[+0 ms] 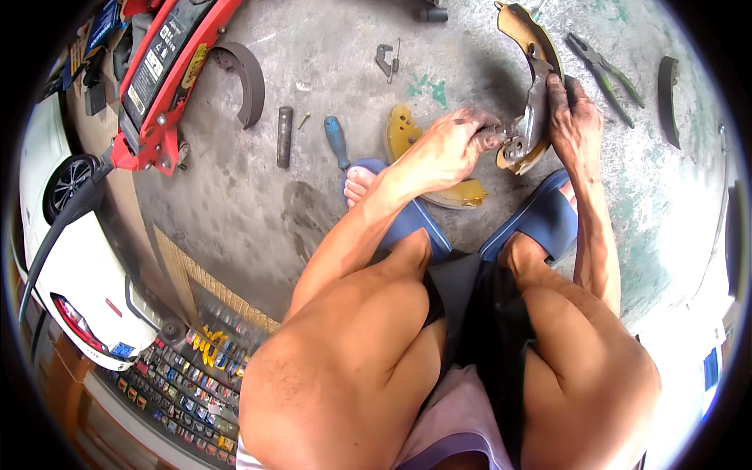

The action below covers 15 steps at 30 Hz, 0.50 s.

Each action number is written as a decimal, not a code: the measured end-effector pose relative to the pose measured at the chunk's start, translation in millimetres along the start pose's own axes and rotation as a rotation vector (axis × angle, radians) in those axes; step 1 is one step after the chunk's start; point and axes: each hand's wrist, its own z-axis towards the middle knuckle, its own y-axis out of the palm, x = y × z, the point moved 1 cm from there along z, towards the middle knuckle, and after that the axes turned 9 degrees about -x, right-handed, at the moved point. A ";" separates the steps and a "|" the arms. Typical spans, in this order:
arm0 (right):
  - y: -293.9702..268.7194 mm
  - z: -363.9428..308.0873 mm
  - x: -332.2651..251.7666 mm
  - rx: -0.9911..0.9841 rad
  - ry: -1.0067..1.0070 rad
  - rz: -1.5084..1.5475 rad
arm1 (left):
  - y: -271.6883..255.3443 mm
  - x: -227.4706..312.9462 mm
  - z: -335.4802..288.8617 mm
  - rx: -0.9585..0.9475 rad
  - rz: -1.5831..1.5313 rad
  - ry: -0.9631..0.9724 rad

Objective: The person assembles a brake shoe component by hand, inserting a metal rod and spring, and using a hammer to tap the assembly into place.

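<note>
Right hand (578, 121): fingers curled on curved brake shoe (539, 98), raised between hands. Left hand (454, 145): fingers pinched nearly closed on small metal part (513, 146), shoe's lower end. Risk: grimy fingertips slip, shoe hits right sandal (540, 219).

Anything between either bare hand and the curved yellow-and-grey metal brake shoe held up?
Nothing visible for the right hand: it grips the brake shoe directly. At the shoe's lower end, small grey metal hardware lies by the left hand; whether those fingertips touch the shoe itself is unclear.
</note>
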 end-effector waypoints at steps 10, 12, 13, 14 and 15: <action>-41.7 -7.5 -57.9 0.171 -0.175 0.334 | -52.1 60.5 -1.6 -0.029 -0.546 -0.176; -58.1 -15.2 -77.0 0.083 -0.040 0.339 | -53.4 61.0 1.3 -0.027 -0.530 -0.120; -63.0 -18.3 -85.0 0.035 0.019 0.351 | -57.5 64.4 1.8 -0.020 -0.514 -0.095; -57.2 -11.5 -87.1 0.126 -0.035 0.319 | -60.2 64.5 1.6 -0.039 -0.537 -0.101; -58.1 -14.5 -87.8 0.125 -0.043 0.323 | -59.4 62.4 0.3 -0.026 -0.569 -0.094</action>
